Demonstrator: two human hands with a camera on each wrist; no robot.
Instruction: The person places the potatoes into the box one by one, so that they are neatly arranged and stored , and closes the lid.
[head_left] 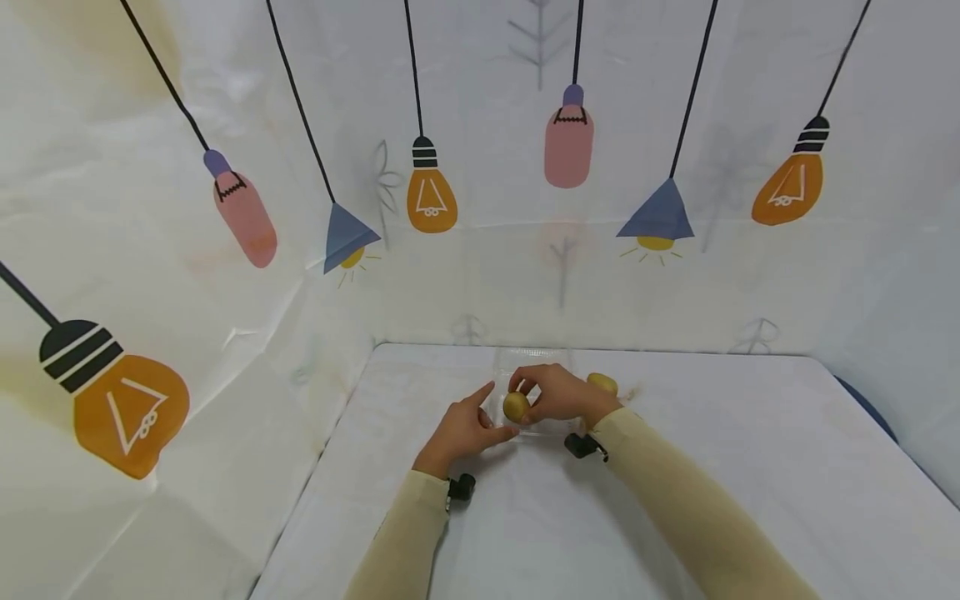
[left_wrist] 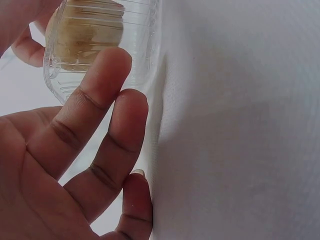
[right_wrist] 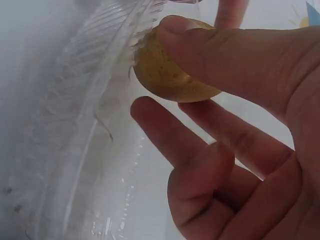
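Observation:
My right hand (head_left: pixel 558 393) pinches a small yellow-brown potato (head_left: pixel 516 407) between thumb and fingers, over the left part of a clear plastic container (head_left: pixel 534 357). In the right wrist view, the speckled potato (right_wrist: pixel 172 75) sits under the thumb, close to the ribbed container wall (right_wrist: pixel 107 95). My left hand (head_left: pixel 463 429) is at the container's left side, index finger and thumb spread apart. The left wrist view shows its other fingers (left_wrist: pixel 107 75) loosely bent in front of the clear wall, with the potato (left_wrist: pixel 87 35) seen through the plastic. Whether they touch the wall, I cannot tell.
A second yellow potato (head_left: pixel 602 383) lies beyond my right wrist, partly hidden by it. The white-covered table (head_left: pixel 720 433) meets a white cloth wall (head_left: pixel 480 283) printed with hanging lamps. Small black cameras (head_left: pixel 581 446) are worn on both wrists.

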